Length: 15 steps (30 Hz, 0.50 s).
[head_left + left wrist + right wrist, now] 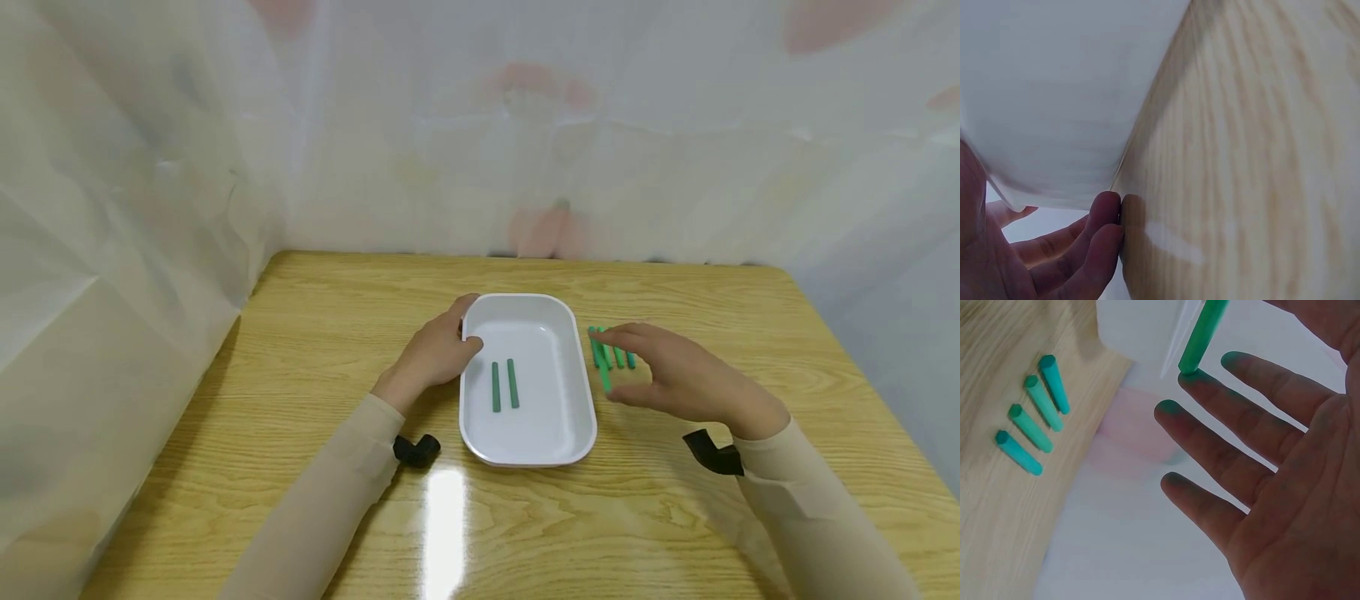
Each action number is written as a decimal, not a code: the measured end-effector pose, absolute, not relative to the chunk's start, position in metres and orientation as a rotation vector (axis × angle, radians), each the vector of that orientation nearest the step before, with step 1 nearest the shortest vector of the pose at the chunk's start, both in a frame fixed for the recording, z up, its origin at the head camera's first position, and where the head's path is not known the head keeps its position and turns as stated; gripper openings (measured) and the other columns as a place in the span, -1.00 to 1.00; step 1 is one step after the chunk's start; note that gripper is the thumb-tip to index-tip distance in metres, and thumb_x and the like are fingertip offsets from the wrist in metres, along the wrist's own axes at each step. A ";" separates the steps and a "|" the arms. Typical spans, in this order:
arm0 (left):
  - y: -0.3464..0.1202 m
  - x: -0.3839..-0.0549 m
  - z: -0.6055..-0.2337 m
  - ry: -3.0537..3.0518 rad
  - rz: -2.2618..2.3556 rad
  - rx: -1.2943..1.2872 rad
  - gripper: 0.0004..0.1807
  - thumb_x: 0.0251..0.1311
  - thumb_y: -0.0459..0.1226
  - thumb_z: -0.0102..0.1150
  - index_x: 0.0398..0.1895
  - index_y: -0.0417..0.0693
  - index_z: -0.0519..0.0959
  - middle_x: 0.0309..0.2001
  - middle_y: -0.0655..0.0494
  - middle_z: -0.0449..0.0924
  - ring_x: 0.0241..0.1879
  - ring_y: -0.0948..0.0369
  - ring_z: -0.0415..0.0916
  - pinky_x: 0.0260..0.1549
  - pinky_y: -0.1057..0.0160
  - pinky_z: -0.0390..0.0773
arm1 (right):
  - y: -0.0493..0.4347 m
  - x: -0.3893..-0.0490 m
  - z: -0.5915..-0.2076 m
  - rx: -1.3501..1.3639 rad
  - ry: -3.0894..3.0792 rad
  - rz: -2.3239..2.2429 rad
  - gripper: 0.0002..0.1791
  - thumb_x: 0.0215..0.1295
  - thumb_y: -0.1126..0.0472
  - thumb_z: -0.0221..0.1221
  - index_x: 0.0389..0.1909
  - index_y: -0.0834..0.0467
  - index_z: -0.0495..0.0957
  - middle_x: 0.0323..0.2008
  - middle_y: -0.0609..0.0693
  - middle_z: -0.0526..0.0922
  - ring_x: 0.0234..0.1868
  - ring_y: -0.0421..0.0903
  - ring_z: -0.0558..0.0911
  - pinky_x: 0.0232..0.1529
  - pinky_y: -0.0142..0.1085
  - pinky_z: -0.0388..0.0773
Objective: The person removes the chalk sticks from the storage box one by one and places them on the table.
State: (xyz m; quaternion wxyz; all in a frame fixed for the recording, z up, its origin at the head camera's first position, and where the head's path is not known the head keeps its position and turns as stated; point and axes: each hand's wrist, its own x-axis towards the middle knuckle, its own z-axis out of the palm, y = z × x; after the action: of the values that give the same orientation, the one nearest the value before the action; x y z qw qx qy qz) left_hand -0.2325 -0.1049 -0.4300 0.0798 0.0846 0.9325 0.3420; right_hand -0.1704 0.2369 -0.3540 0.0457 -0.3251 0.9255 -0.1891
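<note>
A white tray (558,450) sits on the wooden table, with two dark green chalk sticks (496,387) lying side by side in it. My left hand (435,354) grips the tray's left side, thumb over the rim and fingers along the outer wall (1054,125). To the right of the tray, my right hand (678,375) pinches a bright green chalk stick (1205,334) end to end between thumb and fingertips. Its fingertips (1169,407) carry green smudges. Several green and teal chalk sticks (1032,428) lie in a row on the table close to this hand.
The wooden table (337,292) runs back to a pale hanging sheet (412,167) printed with faint red shapes. Similar sheeting (112,250) borders the left side. A black wrist mount (417,451) sits below the left wrist, another (712,454) at the right.
</note>
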 end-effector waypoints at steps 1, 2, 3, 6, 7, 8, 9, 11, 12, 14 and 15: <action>-0.105 -0.233 -0.430 2.790 1.022 0.252 -0.20 0.34 -0.05 0.00 0.65 0.38 0.04 0.41 0.03 0.47 0.15 0.02 0.55 0.19 -0.06 0.55 | 0.237 -0.170 -0.355 -0.997 2.823 -0.581 -0.22 0.30 0.02 0.41 0.50 0.11 0.39 0.33 0.05 0.55 0.35 0.14 0.54 0.25 0.13 0.52; -0.105 -0.233 -0.430 2.791 1.019 0.253 -0.20 0.34 -0.05 0.00 0.65 0.38 0.04 0.42 0.03 0.46 0.15 0.02 0.55 0.19 -0.06 0.55 | 0.238 -0.170 -0.355 -1.000 2.819 -0.584 -0.21 0.29 0.02 0.41 0.50 0.11 0.38 0.33 0.05 0.56 0.35 0.14 0.54 0.26 0.13 0.52; -0.105 -0.233 -0.430 2.792 1.016 0.254 -0.20 0.35 -0.05 0.00 0.66 0.38 0.04 0.42 0.03 0.46 0.16 0.02 0.55 0.20 -0.06 0.55 | 0.238 -0.170 -0.355 -1.000 2.813 -0.587 -0.21 0.29 0.04 0.41 0.50 0.12 0.38 0.33 0.06 0.56 0.36 0.14 0.54 0.26 0.13 0.52; -0.105 -0.233 -0.431 2.794 1.014 0.260 -0.20 0.35 -0.05 0.00 0.66 0.36 0.03 0.42 0.03 0.46 0.16 0.02 0.55 0.21 -0.07 0.54 | 0.239 -0.170 -0.357 -1.003 2.810 -0.571 -0.20 0.29 0.04 0.41 0.51 0.11 0.37 0.33 0.06 0.56 0.36 0.15 0.54 0.27 0.14 0.52; -0.105 -0.234 -0.431 2.794 1.016 0.260 -0.20 0.35 -0.05 0.00 0.66 0.36 0.03 0.42 0.03 0.46 0.17 0.02 0.54 0.21 -0.07 0.54 | 0.239 -0.170 -0.357 -1.000 2.810 -0.563 -0.20 0.29 0.04 0.41 0.51 0.10 0.37 0.32 0.06 0.56 0.35 0.16 0.54 0.26 0.14 0.52; -0.105 -0.234 -0.431 2.795 1.017 0.260 -0.20 0.35 -0.05 0.00 0.66 0.36 0.04 0.42 0.02 0.46 0.17 0.01 0.55 0.20 -0.07 0.54 | 0.240 -0.170 -0.358 -0.993 2.812 -0.554 -0.20 0.29 0.04 0.42 0.51 0.09 0.37 0.33 0.07 0.56 0.36 0.18 0.53 0.27 0.15 0.52; -0.105 -0.234 -0.431 2.795 1.018 0.260 -0.20 0.35 -0.05 0.00 0.66 0.36 0.04 0.42 0.02 0.46 0.17 0.01 0.54 0.21 -0.07 0.54 | 0.240 -0.170 -0.359 -0.989 2.814 -0.545 -0.20 0.28 0.04 0.42 0.51 0.09 0.37 0.34 0.08 0.55 0.37 0.19 0.52 0.27 0.16 0.51; -0.105 -0.234 -0.431 2.797 1.018 0.259 -0.20 0.36 -0.05 0.00 0.66 0.36 0.04 0.41 0.02 0.47 0.17 0.02 0.54 0.20 -0.07 0.54 | 0.240 -0.170 -0.360 -0.976 2.820 -0.526 -0.20 0.26 0.05 0.44 0.50 0.09 0.40 0.34 0.11 0.55 0.37 0.23 0.52 0.26 0.18 0.51; -0.105 -0.234 -0.431 2.797 1.019 0.259 -0.20 0.36 -0.05 0.00 0.66 0.36 0.04 0.41 0.02 0.46 0.17 0.02 0.54 0.21 -0.07 0.54 | 0.240 -0.169 -0.360 -0.968 2.823 -0.514 -0.20 0.24 0.05 0.44 0.49 0.09 0.41 0.34 0.14 0.54 0.38 0.25 0.51 0.27 0.19 0.50; -0.105 -0.234 -0.431 2.798 1.019 0.256 -0.20 0.35 -0.05 0.00 0.66 0.35 0.04 0.42 0.02 0.46 0.17 0.02 0.54 0.20 -0.07 0.54 | 0.239 -0.169 -0.361 -0.959 2.826 -0.495 -0.21 0.22 0.06 0.45 0.46 0.11 0.43 0.35 0.19 0.54 0.39 0.28 0.50 0.28 0.21 0.49; -0.105 -0.234 -0.431 2.797 1.020 0.256 -0.20 0.35 -0.05 0.01 0.66 0.35 0.03 0.42 0.02 0.46 0.17 0.02 0.54 0.21 -0.07 0.54 | 0.239 -0.169 -0.362 -0.956 2.828 -0.485 -0.22 0.21 0.07 0.46 0.45 0.12 0.45 0.34 0.20 0.54 0.38 0.28 0.51 0.27 0.21 0.49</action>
State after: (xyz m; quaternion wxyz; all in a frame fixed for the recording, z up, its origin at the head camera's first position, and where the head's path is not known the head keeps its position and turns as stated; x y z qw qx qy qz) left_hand -0.2337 -0.1047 -0.4313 0.0767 0.0855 0.9332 0.3405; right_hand -0.1689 0.2393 -0.3621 0.0586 -0.3154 0.9335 -0.1601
